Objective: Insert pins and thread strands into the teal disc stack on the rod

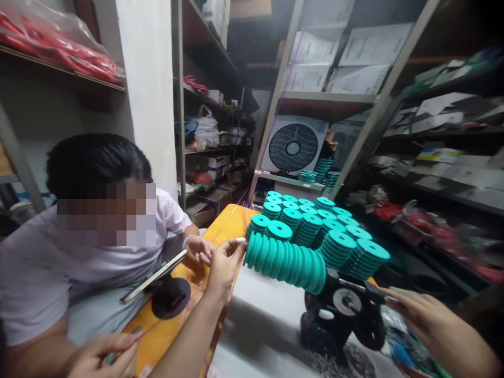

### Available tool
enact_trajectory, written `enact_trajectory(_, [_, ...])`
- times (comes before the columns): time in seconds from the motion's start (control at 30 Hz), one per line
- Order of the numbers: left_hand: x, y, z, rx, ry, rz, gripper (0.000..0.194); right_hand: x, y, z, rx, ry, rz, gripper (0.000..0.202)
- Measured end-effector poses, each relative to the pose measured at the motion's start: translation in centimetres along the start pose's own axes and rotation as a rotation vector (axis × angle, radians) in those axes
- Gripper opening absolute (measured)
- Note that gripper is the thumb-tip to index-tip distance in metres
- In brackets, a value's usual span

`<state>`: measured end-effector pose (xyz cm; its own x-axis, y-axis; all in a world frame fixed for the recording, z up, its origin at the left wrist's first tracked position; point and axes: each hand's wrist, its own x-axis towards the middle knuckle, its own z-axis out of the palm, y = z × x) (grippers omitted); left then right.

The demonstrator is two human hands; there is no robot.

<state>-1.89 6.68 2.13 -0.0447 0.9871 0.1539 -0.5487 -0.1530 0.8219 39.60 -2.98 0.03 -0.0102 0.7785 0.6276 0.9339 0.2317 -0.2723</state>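
print on the white cartons (370, 44), high on the shelving beyond the black machine (342, 310), was too blurred to read. the row of green ribbed spools (285, 262) ran out leftward from the machine, its outer end just beside the left hand (222, 268), whose thumb and fingertips were close together at a small white piece (241, 240), though whether they clamped on it could not be told. to the right of the machine, the right hand (433, 315) was at a protruding rod (389, 298), its finger closure too blurred to judge.
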Motion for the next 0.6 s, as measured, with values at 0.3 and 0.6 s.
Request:
enact_trajectory(0.3, [-0.6, -0.8, 0.6, -0.016, 0.068, 0.153, 0.039, -5.1, -2.3, 2.6, -0.143, -0.223, -0.042, 0.024])
enact_trajectory(0.6, [-0.3, -1.3, 0.7, -0.041, 0.071, 0.184, 0.039, -7.0, -4.4, 2.9, -0.136, 0.049, 0.091, 0.028])
